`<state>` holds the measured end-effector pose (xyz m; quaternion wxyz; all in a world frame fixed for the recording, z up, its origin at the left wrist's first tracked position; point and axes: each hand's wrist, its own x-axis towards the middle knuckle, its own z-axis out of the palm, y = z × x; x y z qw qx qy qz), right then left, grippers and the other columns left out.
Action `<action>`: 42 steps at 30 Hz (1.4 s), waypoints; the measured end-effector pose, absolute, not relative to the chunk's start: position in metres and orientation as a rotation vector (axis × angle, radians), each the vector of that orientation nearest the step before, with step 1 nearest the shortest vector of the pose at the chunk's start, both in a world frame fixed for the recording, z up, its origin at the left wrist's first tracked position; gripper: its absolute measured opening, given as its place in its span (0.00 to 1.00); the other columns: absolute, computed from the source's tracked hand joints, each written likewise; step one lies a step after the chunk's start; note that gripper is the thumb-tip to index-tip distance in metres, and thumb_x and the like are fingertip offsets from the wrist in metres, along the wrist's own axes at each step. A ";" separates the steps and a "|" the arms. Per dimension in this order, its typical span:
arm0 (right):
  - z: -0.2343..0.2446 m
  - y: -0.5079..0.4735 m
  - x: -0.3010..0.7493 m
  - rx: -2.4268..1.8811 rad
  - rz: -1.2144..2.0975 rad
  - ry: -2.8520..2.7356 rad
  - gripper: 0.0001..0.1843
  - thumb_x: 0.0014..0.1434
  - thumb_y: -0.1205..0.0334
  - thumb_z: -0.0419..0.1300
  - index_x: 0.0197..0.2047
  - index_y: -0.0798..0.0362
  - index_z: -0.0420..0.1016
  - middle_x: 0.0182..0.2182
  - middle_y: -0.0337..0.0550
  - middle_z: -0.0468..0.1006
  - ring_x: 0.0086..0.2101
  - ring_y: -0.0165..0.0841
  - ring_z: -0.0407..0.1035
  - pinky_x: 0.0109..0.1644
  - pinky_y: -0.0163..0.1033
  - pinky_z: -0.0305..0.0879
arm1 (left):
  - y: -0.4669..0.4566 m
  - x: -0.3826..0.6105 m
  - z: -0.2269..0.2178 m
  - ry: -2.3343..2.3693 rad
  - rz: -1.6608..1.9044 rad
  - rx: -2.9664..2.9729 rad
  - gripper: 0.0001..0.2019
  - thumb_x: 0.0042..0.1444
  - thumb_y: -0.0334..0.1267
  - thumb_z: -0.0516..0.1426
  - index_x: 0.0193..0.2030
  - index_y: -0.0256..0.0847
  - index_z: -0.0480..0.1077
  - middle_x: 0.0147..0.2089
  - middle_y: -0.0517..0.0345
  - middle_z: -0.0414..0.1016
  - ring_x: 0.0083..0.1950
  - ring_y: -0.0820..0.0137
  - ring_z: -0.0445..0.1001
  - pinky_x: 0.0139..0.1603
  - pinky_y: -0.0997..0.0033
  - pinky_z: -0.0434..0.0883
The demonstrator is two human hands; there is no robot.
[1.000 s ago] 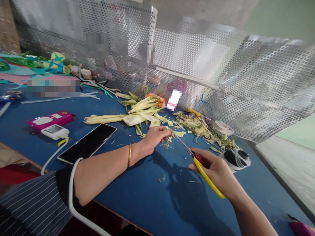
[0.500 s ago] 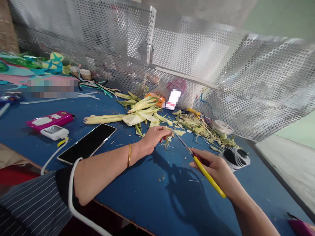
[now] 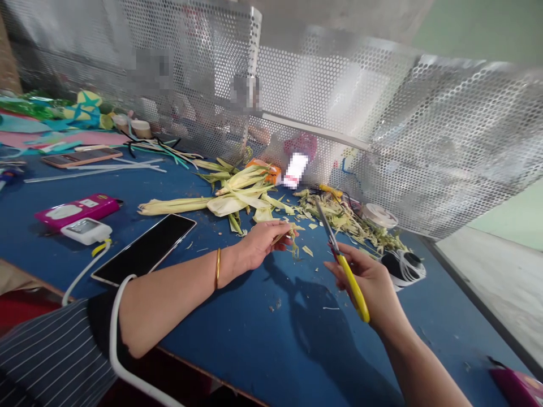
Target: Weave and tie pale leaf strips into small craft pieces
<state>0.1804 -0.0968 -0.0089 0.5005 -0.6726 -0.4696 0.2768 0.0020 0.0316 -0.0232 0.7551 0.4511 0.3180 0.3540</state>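
Note:
My left hand [image 3: 261,242] rests on the blue table [image 3: 237,333] and pinches a small piece of corn husk [image 3: 292,237] between its fingertips. A gold bangle sits on that wrist. My right hand [image 3: 368,282] grips yellow-handled scissors [image 3: 339,257], whose blades point up and away, lifted clear of the husk piece. Whole pale green corn husks [image 3: 229,200] lie just beyond my left hand. A heap of husk trimmings [image 3: 352,220] lies beyond the scissors.
A black phone [image 3: 144,249] lies at my left forearm, with a pink case [image 3: 76,207] and a white charger [image 3: 87,230] further left. Reels of wire [image 3: 403,265] and a tape roll [image 3: 380,216] sit right. A perforated metal screen [image 3: 382,124] walls the back.
The scissors have swung up and away from the husk piece, their blades now pointing upward. Small cut scraps lie beside my left fingers. The view has shifted slightly.

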 end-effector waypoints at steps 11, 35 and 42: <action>-0.028 -0.090 0.165 -1.415 0.866 -0.984 0.34 0.39 0.49 0.76 0.48 0.52 0.73 0.27 0.37 0.76 0.23 0.32 0.69 0.25 0.36 0.67 | 0.003 0.006 -0.016 0.708 0.664 0.843 0.05 0.50 0.32 0.65 0.34 0.37 0.74 0.31 0.57 0.77 0.32 0.70 0.79 0.36 0.72 0.73; -0.027 -0.091 0.164 -1.241 1.101 -0.833 0.27 0.44 0.53 0.73 0.46 0.52 0.75 0.28 0.40 0.78 0.27 0.34 0.71 0.31 0.38 0.68 | 0.001 0.006 -0.023 0.524 0.878 1.431 0.10 0.54 0.35 0.60 0.43 0.42 0.76 0.42 0.56 0.78 0.43 0.69 0.75 0.42 0.71 0.71; -0.026 -0.093 0.161 -1.155 1.397 -0.814 0.18 0.42 0.55 0.72 0.36 0.55 0.78 0.24 0.38 0.76 0.22 0.28 0.68 0.28 0.34 0.68 | 0.008 -0.003 -0.017 0.258 1.011 1.936 0.09 0.53 0.35 0.64 0.42 0.43 0.78 0.47 0.52 0.79 0.50 0.66 0.75 0.50 0.68 0.70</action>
